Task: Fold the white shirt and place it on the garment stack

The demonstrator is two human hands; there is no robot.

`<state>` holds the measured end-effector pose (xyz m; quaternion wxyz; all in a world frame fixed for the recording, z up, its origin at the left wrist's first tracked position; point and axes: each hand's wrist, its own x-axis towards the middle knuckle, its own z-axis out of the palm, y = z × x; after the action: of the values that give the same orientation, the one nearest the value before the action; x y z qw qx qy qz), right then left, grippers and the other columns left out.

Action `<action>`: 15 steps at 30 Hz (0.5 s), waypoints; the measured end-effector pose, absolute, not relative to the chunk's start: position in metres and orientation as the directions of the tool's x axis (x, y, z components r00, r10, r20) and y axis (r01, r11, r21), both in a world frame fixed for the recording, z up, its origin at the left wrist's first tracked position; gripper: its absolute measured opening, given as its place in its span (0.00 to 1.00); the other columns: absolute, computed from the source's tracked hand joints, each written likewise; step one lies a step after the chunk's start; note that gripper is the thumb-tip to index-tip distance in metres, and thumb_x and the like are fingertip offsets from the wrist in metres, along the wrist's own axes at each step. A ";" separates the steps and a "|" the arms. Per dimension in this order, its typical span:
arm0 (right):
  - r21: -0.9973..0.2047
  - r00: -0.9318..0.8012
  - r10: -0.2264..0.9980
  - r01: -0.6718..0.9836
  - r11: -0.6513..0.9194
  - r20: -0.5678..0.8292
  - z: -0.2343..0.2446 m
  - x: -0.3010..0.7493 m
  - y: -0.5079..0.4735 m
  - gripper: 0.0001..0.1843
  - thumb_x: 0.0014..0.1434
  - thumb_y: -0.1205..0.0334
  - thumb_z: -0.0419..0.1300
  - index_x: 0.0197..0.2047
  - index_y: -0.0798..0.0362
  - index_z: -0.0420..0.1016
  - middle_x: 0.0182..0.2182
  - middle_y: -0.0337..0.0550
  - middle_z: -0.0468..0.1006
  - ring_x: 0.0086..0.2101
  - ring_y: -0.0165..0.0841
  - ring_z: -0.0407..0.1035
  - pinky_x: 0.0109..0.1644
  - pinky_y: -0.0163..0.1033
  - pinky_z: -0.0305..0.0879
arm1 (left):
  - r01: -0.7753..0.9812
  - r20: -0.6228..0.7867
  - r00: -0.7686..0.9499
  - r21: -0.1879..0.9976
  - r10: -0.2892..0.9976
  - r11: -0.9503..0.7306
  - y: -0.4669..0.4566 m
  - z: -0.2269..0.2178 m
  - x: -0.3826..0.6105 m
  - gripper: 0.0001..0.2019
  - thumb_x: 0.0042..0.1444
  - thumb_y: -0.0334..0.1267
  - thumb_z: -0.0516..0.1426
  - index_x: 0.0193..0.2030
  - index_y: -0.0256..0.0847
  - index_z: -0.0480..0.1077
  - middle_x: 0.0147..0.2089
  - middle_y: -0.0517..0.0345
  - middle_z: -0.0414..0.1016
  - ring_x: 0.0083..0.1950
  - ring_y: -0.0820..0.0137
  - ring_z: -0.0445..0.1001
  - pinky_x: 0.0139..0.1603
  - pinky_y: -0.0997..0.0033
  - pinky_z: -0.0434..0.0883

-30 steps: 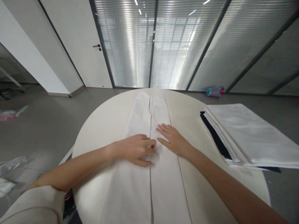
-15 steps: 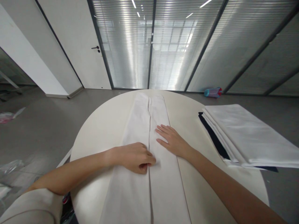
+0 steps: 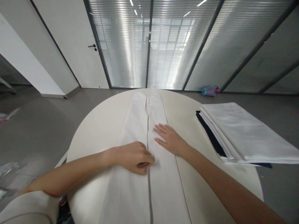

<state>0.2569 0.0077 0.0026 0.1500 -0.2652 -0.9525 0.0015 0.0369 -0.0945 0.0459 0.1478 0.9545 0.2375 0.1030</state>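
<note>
A long white cloth (image 3: 140, 124) lies along the middle of a round white table (image 3: 98, 124), its two long sides folded in so the edges meet at a centre seam. My left hand (image 3: 133, 157) rests on the left flap with fingers curled, its fingertips pinching the flap's inner edge at the seam. To the right of the seam my right hand (image 3: 169, 140) lies flat, fingers spread, pressing the right flap down.
A stack of folded white cloths with a dark one underneath (image 3: 240, 133) sits at the table's right edge. A teal and pink bottle (image 3: 209, 91) lies on the grey floor by the glass wall. Plastic wrappers (image 3: 9, 168) lie on the floor at left.
My left hand has curled its fingers and slid slightly toward me along the seam, pinching the flap's edge. My right hand stays flat in place.
</note>
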 end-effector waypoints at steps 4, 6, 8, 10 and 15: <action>0.063 -0.854 0.389 0.435 0.898 0.347 0.016 0.253 -0.001 0.17 0.69 0.57 0.55 0.55 0.57 0.75 0.55 0.55 0.76 0.56 0.45 0.67 0.60 0.52 0.62 | 0.622 0.323 0.628 0.337 0.708 -0.707 -0.074 0.051 0.018 0.07 0.59 0.30 0.54 0.41 0.41 0.71 0.37 0.57 0.77 0.37 0.69 0.75 0.43 0.68 0.69; 0.121 -0.881 0.325 0.384 0.915 0.344 0.023 0.250 -0.008 0.11 0.68 0.63 0.55 0.47 0.56 0.77 0.46 0.53 0.78 0.47 0.42 0.70 0.52 0.48 0.64 | 0.727 0.388 0.485 0.320 0.784 -0.608 -0.061 0.045 0.008 0.09 0.60 0.30 0.54 0.45 0.40 0.72 0.43 0.52 0.77 0.43 0.66 0.76 0.47 0.67 0.69; 0.159 -0.896 0.295 0.362 0.919 0.333 0.028 0.246 -0.015 0.07 0.66 0.66 0.57 0.38 0.56 0.76 0.38 0.50 0.77 0.40 0.38 0.70 0.45 0.44 0.63 | 0.780 0.395 0.419 0.304 0.818 -0.547 -0.052 0.036 0.002 0.10 0.59 0.30 0.55 0.47 0.39 0.73 0.47 0.50 0.76 0.47 0.64 0.76 0.49 0.65 0.70; 0.161 -0.899 0.287 0.354 0.921 0.330 0.029 0.244 -0.022 0.08 0.64 0.67 0.57 0.33 0.55 0.74 0.32 0.46 0.74 0.34 0.36 0.68 0.40 0.42 0.61 | 0.799 0.383 0.404 0.293 0.831 -0.524 -0.048 0.027 0.000 0.09 0.60 0.31 0.56 0.46 0.40 0.74 0.46 0.51 0.77 0.46 0.64 0.76 0.48 0.65 0.70; 0.122 -0.898 0.280 0.337 0.934 0.339 0.021 0.243 -0.025 0.16 0.67 0.63 0.55 0.29 0.56 0.76 0.27 0.42 0.73 0.29 0.32 0.65 0.38 0.41 0.58 | 0.803 0.406 0.381 0.299 0.831 -0.515 -0.051 0.024 0.006 0.08 0.61 0.32 0.55 0.40 0.40 0.76 0.39 0.53 0.79 0.41 0.66 0.76 0.45 0.66 0.70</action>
<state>0.2425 -0.0252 0.0212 0.1599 -0.1591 -0.9701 -0.0891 0.0057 -0.0511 0.0245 0.0264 0.8307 0.4917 0.2598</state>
